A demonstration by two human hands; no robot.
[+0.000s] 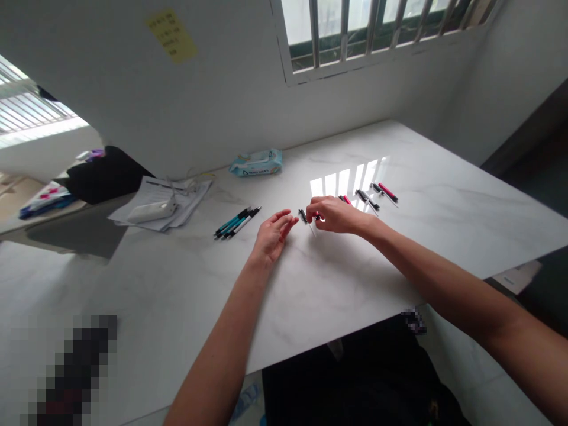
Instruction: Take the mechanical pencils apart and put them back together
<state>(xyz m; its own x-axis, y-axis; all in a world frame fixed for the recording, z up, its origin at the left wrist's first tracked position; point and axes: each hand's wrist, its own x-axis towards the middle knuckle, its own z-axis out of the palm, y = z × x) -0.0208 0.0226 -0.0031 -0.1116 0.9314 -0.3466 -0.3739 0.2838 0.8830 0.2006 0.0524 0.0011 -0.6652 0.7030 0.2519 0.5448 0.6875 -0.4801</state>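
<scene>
My left hand (274,234) rests on the table with its fingers apart and slightly curled, holding nothing visible. Just right of its fingertips lies a short black pen part (302,216), beside a thin white pen refill (312,229). Above these, my right hand (331,214) has its thumb and fingers closed on a small dark pen part (316,217), mostly hidden by the fingers. Partly behind that hand lies a pink and black pen piece (346,200). Farther right are a grey pen taken apart (368,199) and a pink pen barrel (387,191) with its loose parts.
Several assembled blue, black and white pens (237,223) lie left of my left hand. A light-blue wipes packet (256,163) sits by the wall. Papers (155,204) carry a white object at the left. The marble-patterned table (310,296) ends in front of my lap.
</scene>
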